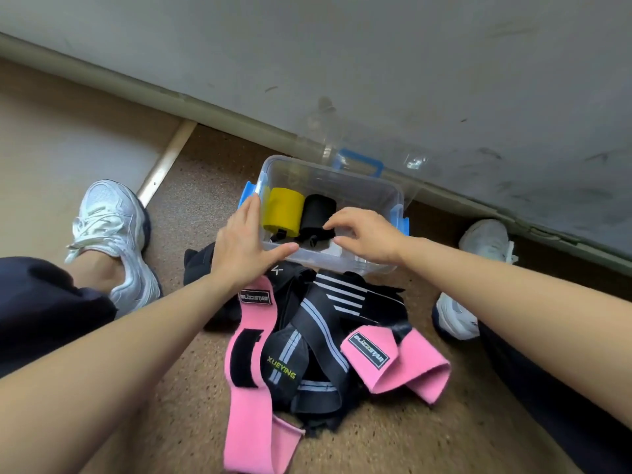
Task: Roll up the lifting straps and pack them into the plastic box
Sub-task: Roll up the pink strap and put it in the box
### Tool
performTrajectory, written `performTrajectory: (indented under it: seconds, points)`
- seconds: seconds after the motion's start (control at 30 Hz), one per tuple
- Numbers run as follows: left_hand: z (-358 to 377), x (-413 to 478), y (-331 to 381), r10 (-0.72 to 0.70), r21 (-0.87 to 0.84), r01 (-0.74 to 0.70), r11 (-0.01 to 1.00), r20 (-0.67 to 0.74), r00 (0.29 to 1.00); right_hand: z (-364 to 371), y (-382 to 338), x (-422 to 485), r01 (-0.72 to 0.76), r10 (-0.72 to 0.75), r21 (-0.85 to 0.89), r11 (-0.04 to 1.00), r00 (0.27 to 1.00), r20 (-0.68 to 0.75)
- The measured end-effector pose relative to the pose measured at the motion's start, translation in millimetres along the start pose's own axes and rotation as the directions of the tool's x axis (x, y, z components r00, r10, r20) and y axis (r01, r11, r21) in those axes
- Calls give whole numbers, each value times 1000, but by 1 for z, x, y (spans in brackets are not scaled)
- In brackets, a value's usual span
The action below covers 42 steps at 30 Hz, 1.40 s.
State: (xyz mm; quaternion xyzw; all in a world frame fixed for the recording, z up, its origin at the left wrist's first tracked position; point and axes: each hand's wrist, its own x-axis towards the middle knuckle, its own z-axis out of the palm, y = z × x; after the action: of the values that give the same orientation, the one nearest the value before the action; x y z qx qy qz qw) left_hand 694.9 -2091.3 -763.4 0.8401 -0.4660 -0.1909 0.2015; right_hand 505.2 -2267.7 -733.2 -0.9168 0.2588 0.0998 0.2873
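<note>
Left hand (244, 248) on box rim (342, 175), rolls (284, 210) inside

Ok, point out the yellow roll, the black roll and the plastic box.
yellow roll (283, 210): head view, middle of its curved side.
black roll (319, 208): head view, upper part of its side.
plastic box (342, 261): head view, clear near wall.
</note>
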Motion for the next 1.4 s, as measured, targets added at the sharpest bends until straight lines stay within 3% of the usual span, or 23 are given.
performTrajectory:
  seconds: [0.13, 0.23, 0.3, 0.37, 0.47, 0.6, 0.8, 0.93, 1.0, 1.1, 1.27, 1.4]
  points:
    - [4, -16, 19, 44, 134, -24, 991, -154, 987, -4, -11, -68, -50, 68, 84, 995, 972, -225]
    - [11, -39, 41, 237, 157, -204, 966, -233, 943, 12, -6, -119, -228, 266, 167, 959, 927, -264]
    - [20, -56, 59, 369, 102, -356, 929, -165, 915, 29, 2, -145, -385, 440, 242, 891, 864, -245]
    - [34, -74, 79, 389, 21, -390, 921, 40, 920, 46, 10, -167, -488, 568, 336, 806, 798, -202]
    - [65, -99, 101, 213, -10, -224, 975, 357, 909, 71, 16, -192, -570, 637, 374, 732, 767, -77]
    - [103, -125, 116, 16, -24, -4, 1000, 516, 857, 88, 18, -204, -615, 643, 358, 703, 765, 51]
    - [111, -145, 121, -95, -265, 246, 932, 479, 873, 89, 11, -195, -583, 635, 484, 652, 769, 72]
    - [87, -138, 99, -24, -537, 301, 788, 462, 887, 88, 7, -188, -555, 732, 641, 530, 682, -14]
    - [69, -134, 89, 6, -603, 302, 739, 453, 891, 83, 7, -184, -527, 722, 676, 515, 692, -10]
    - [46, -131, 73, 26, -597, 291, 748, 464, 885, 74, 3, -183, -476, 640, 738, 479, 765, 78]
    - [10, -127, 55, -12, -541, 317, 779, 493, 870, 75, -3, -182, -447, 537, 734, 511, 833, 134]
    - [-5, -123, 44, -143, -381, 382, 842, 526, 838, 86, -17, -174, -438, 485, 650, 621, 866, 120]
